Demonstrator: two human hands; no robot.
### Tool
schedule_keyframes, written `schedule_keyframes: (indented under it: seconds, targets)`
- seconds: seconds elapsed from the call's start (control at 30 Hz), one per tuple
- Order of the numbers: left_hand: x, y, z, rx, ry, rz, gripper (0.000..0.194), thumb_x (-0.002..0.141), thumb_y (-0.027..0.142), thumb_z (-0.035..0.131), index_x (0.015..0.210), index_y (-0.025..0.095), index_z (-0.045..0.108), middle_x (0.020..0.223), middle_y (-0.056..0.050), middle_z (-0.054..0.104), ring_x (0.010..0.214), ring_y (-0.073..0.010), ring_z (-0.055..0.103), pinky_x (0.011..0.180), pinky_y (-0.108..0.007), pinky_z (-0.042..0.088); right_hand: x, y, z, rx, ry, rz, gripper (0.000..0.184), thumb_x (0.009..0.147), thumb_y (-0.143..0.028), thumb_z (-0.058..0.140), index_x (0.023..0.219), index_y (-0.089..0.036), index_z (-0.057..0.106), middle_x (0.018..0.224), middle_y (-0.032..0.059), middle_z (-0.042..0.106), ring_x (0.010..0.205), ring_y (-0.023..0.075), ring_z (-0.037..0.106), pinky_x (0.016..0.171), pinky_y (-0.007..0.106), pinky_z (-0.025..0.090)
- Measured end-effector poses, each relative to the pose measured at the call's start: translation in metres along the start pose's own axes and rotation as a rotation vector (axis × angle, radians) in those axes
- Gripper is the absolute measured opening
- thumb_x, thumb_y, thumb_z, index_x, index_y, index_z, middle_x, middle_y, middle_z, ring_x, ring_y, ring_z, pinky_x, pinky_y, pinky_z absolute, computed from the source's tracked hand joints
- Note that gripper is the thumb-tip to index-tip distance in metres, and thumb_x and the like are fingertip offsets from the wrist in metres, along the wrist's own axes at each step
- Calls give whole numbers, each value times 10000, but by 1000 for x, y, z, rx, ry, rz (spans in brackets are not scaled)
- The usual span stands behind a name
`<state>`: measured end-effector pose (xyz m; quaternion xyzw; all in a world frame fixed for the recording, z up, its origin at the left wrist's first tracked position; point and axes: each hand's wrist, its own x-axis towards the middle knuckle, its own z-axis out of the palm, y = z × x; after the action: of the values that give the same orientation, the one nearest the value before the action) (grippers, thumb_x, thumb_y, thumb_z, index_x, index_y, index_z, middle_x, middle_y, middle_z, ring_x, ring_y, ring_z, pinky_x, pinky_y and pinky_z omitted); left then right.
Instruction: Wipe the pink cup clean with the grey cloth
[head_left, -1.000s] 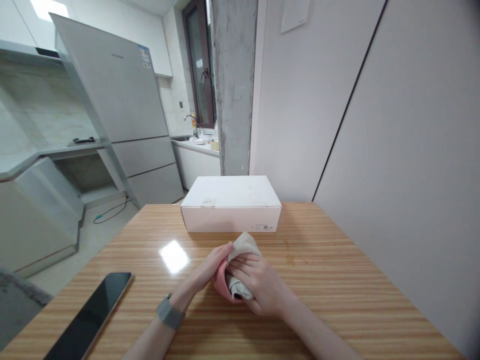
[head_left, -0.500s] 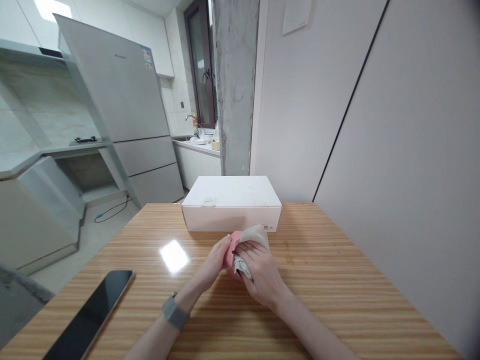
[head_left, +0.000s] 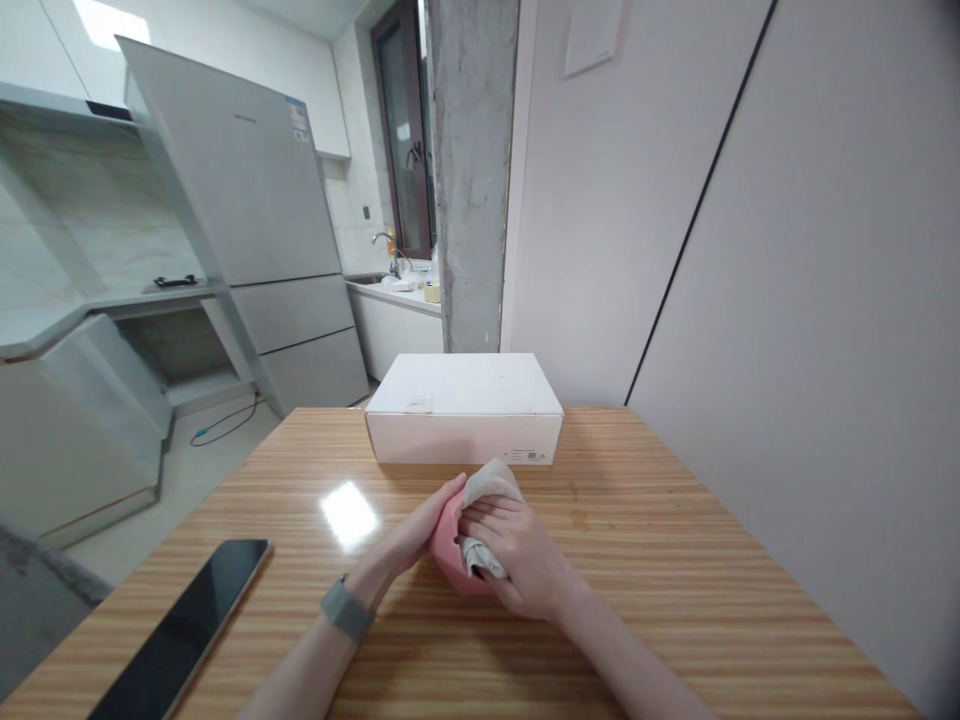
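Note:
Above the middle of the table, a rounded pink bowl-like object [head_left: 448, 550] is tilted with its mouth toward the right. My left hand [head_left: 420, 525] grips it along its left side, fingers partly hidden behind it. A pale grey cloth [head_left: 493, 480] is bunched under my right hand [head_left: 517, 555], which presses it against the inside and rim of the pink piece. The fingers of my right hand are together and bent over the cloth; their tips are partly out of sight. A grey watch band circles my left wrist.
A white closed box [head_left: 465, 437] stands at the table's far edge, just beyond my hands. At the left front lies a black phone [head_left: 184, 625]. The wood-grain table [head_left: 675, 580] reaches toward a white wall panel at the right. A fridge and sink are farther back.
The pink bowl-like object has turned and come slightly nearer, showing more of its rounded side. My right hand and the cloth have shifted a little left and down against it.

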<state>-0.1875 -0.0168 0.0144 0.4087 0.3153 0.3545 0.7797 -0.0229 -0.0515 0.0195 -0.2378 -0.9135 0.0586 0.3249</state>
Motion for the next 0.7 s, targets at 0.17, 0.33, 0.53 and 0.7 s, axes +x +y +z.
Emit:
schedule_keyframes:
  seconds: [0.17,0.33,0.53,0.7]
  targets:
    - [3,0,2,95,109,128,451,837,515,580,949,104,728,954,-92,740,1041,-231,611,1042,-330,342,0,2,-3,-36,12,74,379,853,-277,400,1163,-145,574,1179,138,662,1124,265,583,1060,451,397]
    - [1,-6,8,-41,73,168,402,868,450,568,1111,146,668,1032,-93,706,954,-226,623,791,-323,483,2,8,-8,-141,72,122,370,844,-257,430,1150,-127,593,1178,158,664,1114,275,592,1035,462,424]
    - [3,-11,18,-310,-31,177,300,846,338,601,1064,142,667,963,-76,683,836,-174,610,708,-271,469,3,18,-23,-210,31,78,351,847,-277,438,1102,-111,614,1118,168,682,1065,296,611,1024,480,427]
    - [5,-10,19,-381,10,51,409,870,446,512,907,86,703,733,-71,680,652,-165,608,621,-265,478,3,8,-28,-158,-84,0,368,822,-275,475,1129,-111,594,1150,162,667,1110,286,589,1072,460,376]
